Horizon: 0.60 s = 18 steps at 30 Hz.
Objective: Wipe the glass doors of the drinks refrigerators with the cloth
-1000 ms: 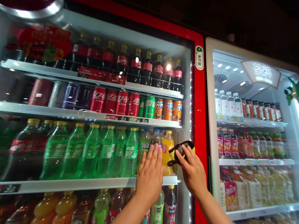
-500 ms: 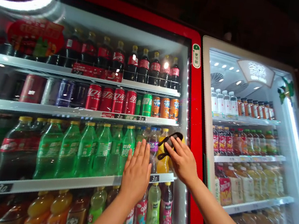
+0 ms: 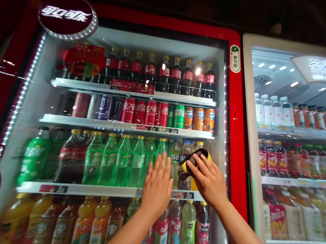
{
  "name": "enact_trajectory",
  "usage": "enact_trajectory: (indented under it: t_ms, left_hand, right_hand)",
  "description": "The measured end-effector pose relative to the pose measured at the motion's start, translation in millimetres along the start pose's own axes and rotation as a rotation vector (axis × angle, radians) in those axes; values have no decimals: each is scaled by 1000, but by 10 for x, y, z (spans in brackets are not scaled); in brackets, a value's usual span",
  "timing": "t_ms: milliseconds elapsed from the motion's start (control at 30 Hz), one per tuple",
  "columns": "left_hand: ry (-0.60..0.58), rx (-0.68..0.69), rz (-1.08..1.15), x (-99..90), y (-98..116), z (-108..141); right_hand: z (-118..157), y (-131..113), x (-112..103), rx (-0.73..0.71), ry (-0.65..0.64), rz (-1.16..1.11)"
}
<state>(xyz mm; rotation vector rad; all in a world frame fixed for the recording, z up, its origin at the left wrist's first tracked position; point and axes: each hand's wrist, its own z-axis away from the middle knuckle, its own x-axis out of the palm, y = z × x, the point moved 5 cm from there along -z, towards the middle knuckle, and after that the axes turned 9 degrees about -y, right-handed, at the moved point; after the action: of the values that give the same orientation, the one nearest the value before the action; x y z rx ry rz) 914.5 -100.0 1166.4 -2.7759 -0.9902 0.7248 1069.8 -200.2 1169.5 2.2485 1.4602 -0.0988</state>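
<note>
A red-framed drinks fridge (image 3: 236, 125) with a glass door stands in front of me. My left hand (image 3: 157, 187) lies against the glass, fingers stretched upward, before the green soda bottles (image 3: 123, 159). To its right, my right hand (image 3: 208, 178) has its fingers bent over a black-and-yellow pad (image 3: 188, 165) with a dark loop hanging from it. The pad is at the glass, in front of the bottles at the right end of the third shelf. The fingers partly hide the pad, and its underside is out of sight.
Behind the glass, cola bottles (image 3: 174, 76) and cans (image 3: 128, 110) stand on the upper shelves, juice bottles (image 3: 84, 221) lower down. A round lit sign (image 3: 65, 16) juts out at top left. Another lit, pale-framed drinks fridge (image 3: 252, 123) adjoins on the right.
My view has shifted left and backed off, so the fridge's left edge now shows. Against the bottles behind, the pad and right hand have moved slightly left. The left hand stays flat.
</note>
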Motion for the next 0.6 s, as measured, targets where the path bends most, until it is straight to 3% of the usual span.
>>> enact_trajectory:
  t_ms: [133, 267, 400, 500, 600]
  left_hand:
    - [3, -22, -16, -91, -163, 21]
    - [0, -50, -17, -140, -290, 0]
    - [-4, -43, 1, -146, -349, 27]
    - [-3, -17, -1, -153, -431, 66]
    - [17, -11, -16, -171, -586, 91]
  right_hand:
    - [-429, 117, -28, 184, 109, -46]
    - [-780, -284, 29, 222, 135, -90]
    - [-579, -628, 62, 55, 59, -77]
    - [-380, -546, 38, -29, 21, -37]
    - [-459, -377, 9, 20, 59, -25]
